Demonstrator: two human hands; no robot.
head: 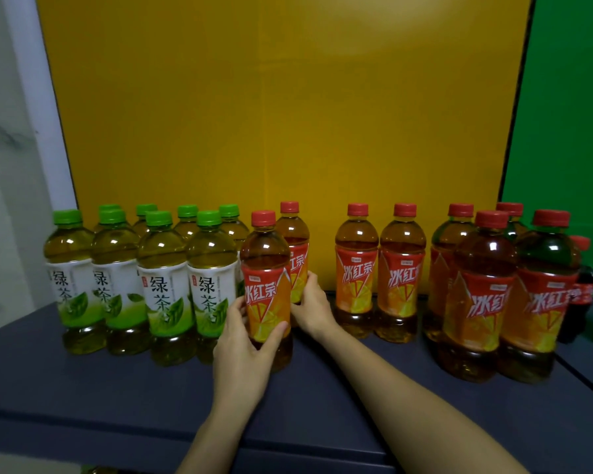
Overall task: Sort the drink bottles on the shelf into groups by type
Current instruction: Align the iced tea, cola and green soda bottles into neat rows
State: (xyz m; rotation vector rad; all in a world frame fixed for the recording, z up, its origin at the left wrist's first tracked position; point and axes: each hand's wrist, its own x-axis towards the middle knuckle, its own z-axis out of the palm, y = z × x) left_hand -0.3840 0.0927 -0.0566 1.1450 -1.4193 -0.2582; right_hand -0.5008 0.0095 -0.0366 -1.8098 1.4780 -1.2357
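Head cam has two iced red teas in play at once. The front red tea bottle [266,268] stands upright on the dark shelf [83,388]. The left hand [243,354] is wrapped round its lower label, thumb across the front and fingers round the other side. Just behind it, the rear red tea bottle [293,234] is held by the right hand [312,309], fingers curled round the bottom of its label. Its base is hidden, so I can't tell if it's lifted or standing.

Right against the left hand's fingers is the green tea group [161,268], packed tight in two rows. Past the right hand there's a gap, then a pair of red teas [356,268]. Further out is a bigger red tea cluster [483,285] with a dark cola-looking bottle [582,285] tucked at its outer edge.

My worry is the green side. The front bottle sits practically touching the nearest green tea, so any sideways drag or twist that way could nudge it. Those are tall and packed close, so one tipping probably takes its neighbours along. Both hands are full too, so nothing's free to catch a wobble. Both grips are also low on the bottles, so a quick slide could let the tops lean.
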